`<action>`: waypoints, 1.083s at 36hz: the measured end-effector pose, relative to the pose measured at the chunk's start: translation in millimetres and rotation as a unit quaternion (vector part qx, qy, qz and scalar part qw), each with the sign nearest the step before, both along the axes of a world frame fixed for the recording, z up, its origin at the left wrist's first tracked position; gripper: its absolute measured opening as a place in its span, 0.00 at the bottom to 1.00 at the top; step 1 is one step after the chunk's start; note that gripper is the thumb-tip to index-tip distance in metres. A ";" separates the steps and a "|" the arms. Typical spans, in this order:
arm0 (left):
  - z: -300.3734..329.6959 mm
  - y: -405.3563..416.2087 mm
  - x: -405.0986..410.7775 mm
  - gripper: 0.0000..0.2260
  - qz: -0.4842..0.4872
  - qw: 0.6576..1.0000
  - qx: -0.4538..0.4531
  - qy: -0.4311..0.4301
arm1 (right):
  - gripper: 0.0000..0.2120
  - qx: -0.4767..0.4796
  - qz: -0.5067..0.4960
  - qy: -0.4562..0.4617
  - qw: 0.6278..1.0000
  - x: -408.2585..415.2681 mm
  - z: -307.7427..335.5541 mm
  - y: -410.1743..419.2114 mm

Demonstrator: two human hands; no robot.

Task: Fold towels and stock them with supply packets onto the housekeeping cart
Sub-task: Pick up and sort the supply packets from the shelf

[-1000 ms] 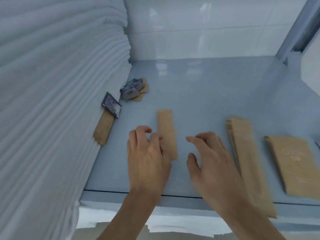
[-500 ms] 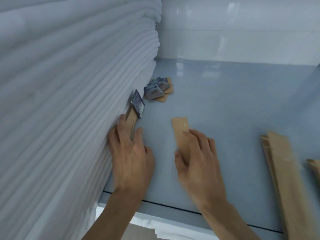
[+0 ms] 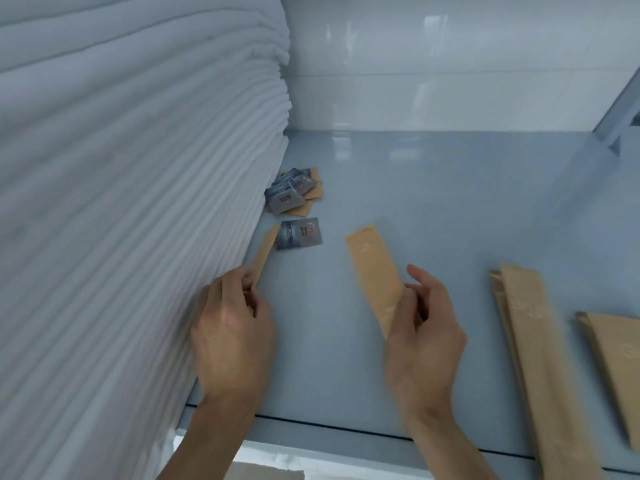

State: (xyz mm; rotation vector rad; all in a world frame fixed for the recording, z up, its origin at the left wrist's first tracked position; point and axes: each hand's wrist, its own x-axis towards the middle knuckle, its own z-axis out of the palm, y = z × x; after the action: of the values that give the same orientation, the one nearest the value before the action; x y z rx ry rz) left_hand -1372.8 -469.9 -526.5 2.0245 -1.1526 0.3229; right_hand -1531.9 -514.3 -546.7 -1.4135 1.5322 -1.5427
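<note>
A tall stack of folded white towels (image 3: 121,202) fills the left of the blue-grey cart shelf (image 3: 450,188). My left hand (image 3: 232,327) pinches the near end of a narrow brown paper packet (image 3: 265,252) that leans against the towels. My right hand (image 3: 422,327) grips the near end of another brown packet (image 3: 372,268), its far end pointing away over the shelf. A grey-blue sachet (image 3: 299,233) lies flat beside the left packet. Several more sachets (image 3: 289,194) sit in a small heap by the towels.
Long brown paper packets (image 3: 533,341) lie stacked at the right, with a wider brown packet (image 3: 616,362) beyond them. A white tiled wall (image 3: 433,64) backs the shelf. The shelf's front edge (image 3: 346,441) runs just under my wrists.
My left hand closed on the packet by the towels and pulled it nearer. The sachet that leaned on it now lies flat. My right hand lifted its packet's near end.
</note>
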 end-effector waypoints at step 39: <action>-7.6 -4.5 -80.6 0.16 -0.267 0.858 -0.008 0.439 | 0.20 0.102 0.096 0.082 0.987 -6.9 16.3 4.1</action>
State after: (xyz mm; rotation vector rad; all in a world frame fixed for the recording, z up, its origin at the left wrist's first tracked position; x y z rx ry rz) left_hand -1453.4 -474.4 -534.0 1.4413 -1.0107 -0.7963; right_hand -1538.8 -510.2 -530.3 -1.5483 1.5481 -1.1451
